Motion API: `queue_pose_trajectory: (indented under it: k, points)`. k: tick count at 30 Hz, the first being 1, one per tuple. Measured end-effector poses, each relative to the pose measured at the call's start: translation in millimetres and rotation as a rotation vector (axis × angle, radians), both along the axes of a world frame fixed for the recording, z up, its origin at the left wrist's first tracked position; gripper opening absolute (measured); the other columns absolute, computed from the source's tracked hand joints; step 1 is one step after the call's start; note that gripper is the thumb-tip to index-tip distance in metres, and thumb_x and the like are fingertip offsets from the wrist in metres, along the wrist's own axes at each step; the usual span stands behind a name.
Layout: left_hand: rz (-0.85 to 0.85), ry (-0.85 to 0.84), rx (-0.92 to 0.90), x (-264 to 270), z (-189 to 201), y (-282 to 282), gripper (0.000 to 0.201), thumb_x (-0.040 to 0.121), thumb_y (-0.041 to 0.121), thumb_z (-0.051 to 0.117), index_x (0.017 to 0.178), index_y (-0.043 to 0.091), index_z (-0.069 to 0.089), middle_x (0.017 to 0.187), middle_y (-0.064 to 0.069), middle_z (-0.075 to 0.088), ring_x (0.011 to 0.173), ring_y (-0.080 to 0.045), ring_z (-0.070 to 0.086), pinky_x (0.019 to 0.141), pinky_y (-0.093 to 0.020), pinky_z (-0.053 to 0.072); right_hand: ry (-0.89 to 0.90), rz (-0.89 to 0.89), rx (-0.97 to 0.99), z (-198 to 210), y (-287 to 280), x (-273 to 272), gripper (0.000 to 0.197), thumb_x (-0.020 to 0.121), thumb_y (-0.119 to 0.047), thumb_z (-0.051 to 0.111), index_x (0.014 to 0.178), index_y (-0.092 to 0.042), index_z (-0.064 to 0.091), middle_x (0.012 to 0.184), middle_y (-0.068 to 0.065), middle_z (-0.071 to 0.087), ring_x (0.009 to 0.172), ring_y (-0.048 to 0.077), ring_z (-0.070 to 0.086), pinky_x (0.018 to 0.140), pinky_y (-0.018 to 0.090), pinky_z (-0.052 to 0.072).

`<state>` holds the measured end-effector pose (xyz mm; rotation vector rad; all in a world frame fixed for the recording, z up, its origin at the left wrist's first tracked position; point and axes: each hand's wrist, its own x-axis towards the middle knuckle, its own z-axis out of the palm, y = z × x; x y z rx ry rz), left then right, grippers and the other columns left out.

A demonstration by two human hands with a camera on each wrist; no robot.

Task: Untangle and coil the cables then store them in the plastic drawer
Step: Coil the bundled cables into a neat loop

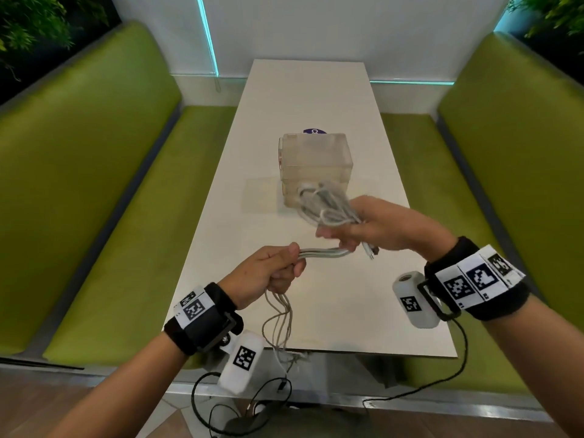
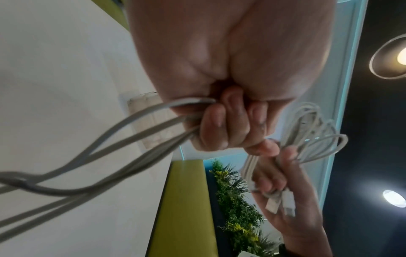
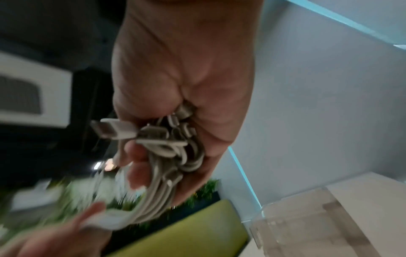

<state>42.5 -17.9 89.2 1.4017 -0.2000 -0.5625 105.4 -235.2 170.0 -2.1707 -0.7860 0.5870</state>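
Note:
A bundle of white cables [image 1: 322,207] is held above the table. My right hand [image 1: 363,229] grips its looped part, with plug ends [image 3: 116,130] sticking out by the fingers. My left hand [image 1: 275,270] is closed round the straight strands [image 1: 319,252] running between the hands. Loose cable tails [image 1: 279,320] hang from the left fist over the table's near edge. In the left wrist view the strands [image 2: 131,139] leave the curled fingers. The clear plastic drawer unit [image 1: 316,159] stands mid-table, behind the loops. Its pulled-out drawer [image 1: 262,194] lies to its left.
The long white table [image 1: 316,295] runs away from me between two green bench seats [image 1: 94,184] [image 1: 505,169]. A purple sticker [image 1: 314,131] shows behind the drawer unit. Black wrist-camera leads [image 1: 252,403] dangle below the near table edge.

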Motion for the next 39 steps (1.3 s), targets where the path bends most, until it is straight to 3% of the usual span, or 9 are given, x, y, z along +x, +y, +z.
queue_pose_trajectory:
  k: [6,11,14,18,21,24,27,32,39]
  points:
    - [-0.141,0.009,-0.069,-0.5,19.5,0.6,0.035,0.078,0.035,0.046,0.077,0.006,0.063,0.054,0.008,0.032,0.050,-0.012,0.017,0.050,-0.026,0.016,0.128,0.223,-0.297,11.0,11.3,-6.2,0.022,0.086,-0.040,0.063,0.069,-0.027,0.061,0.067,0.006,0.061,0.061,0.022,0.055,0.067,0.044,0.051]
    - [-0.347,0.068,-0.125,-0.3,20.2,2.9,0.105,0.075,0.084,0.022,0.108,-0.008,0.060,0.075,-0.008,0.061,0.052,-0.016,0.038,0.056,-0.027,0.032,0.093,0.309,-0.440,14.4,10.6,-9.9,0.025,0.088,-0.033,0.062,0.064,-0.028,0.060,0.055,-0.009,0.053,0.050,0.009,0.044,0.058,0.031,0.041]
    - [-0.356,0.214,-0.099,7.7,18.9,5.5,0.123,0.066,0.090,0.007,0.114,-0.013,0.056,0.092,-0.024,0.068,0.057,-0.024,0.056,0.057,-0.031,0.041,-0.028,0.342,-0.571,10.6,12.5,-17.8,0.020,0.088,-0.031,0.060,0.080,-0.014,0.064,0.073,0.003,0.062,0.055,0.013,0.049,0.053,0.025,0.043]
    - [-0.415,0.211,0.128,1.6,26.4,-10.1,0.090,0.071,0.084,0.039,0.110,0.004,0.053,0.102,-0.027,0.068,0.066,-0.027,0.068,0.060,-0.034,0.052,-0.186,0.445,-0.721,-0.5,27.1,-24.9,0.020,0.088,-0.031,0.058,0.095,-0.014,0.067,0.097,0.007,0.062,0.084,0.025,0.060,0.076,0.039,0.051]
    - [-0.451,-0.014,0.444,-3.1,27.4,-31.1,0.043,0.080,0.047,0.067,0.110,0.017,0.058,0.099,-0.018,0.070,0.071,-0.029,0.069,0.072,-0.045,0.056,-0.211,0.457,-0.869,-9.5,36.6,-27.6,0.015,0.088,-0.025,0.056,0.089,-0.013,0.066,0.079,-0.002,0.066,0.056,0.010,0.056,0.055,0.025,0.044]
    - [-0.382,-0.096,0.586,1.6,20.2,-31.8,0.016,0.085,0.025,0.069,0.099,0.019,0.063,0.073,-0.006,0.069,0.057,-0.021,0.064,0.058,-0.033,0.053,-0.102,0.394,-0.804,-20.3,35.1,-24.6,0.017,0.088,-0.027,0.054,0.086,-0.014,0.065,0.075,-0.004,0.069,0.048,0.005,0.055,0.055,0.028,0.051]
    - [-0.411,-0.110,0.678,8.7,15.4,-25.5,0.023,0.085,0.027,0.069,0.097,0.009,0.063,0.065,-0.004,0.066,0.050,-0.017,0.060,0.052,-0.027,0.048,0.047,0.360,-0.673,-31.3,30.8,-24.5,0.017,0.090,-0.030,0.054,0.088,-0.015,0.061,0.078,-0.001,0.068,0.061,0.015,0.059,0.061,0.034,0.054]
    - [-0.528,-0.241,0.849,13.0,6.7,-23.6,0.026,0.083,0.040,0.069,0.090,0.016,0.062,0.060,0.001,0.057,0.048,-0.012,0.050,0.052,-0.024,0.040,0.176,0.324,-0.502,-51.5,23.4,-35.7,0.017,0.094,-0.029,0.050,0.091,-0.013,0.055,0.071,-0.004,0.057,0.050,0.005,0.051,0.045,0.018,0.043]
    - [-0.623,-0.293,0.761,12.5,-4.3,-20.2,0.021,0.080,0.046,0.065,0.092,0.029,0.060,0.085,-0.016,0.065,0.066,-0.015,0.051,0.060,-0.028,0.038,0.265,0.321,-0.430,-55.8,14.8,-46.3,0.025,0.092,-0.034,0.056,0.099,-0.011,0.050,0.070,-0.006,0.052,0.057,0.007,0.050,0.047,0.011,0.042]
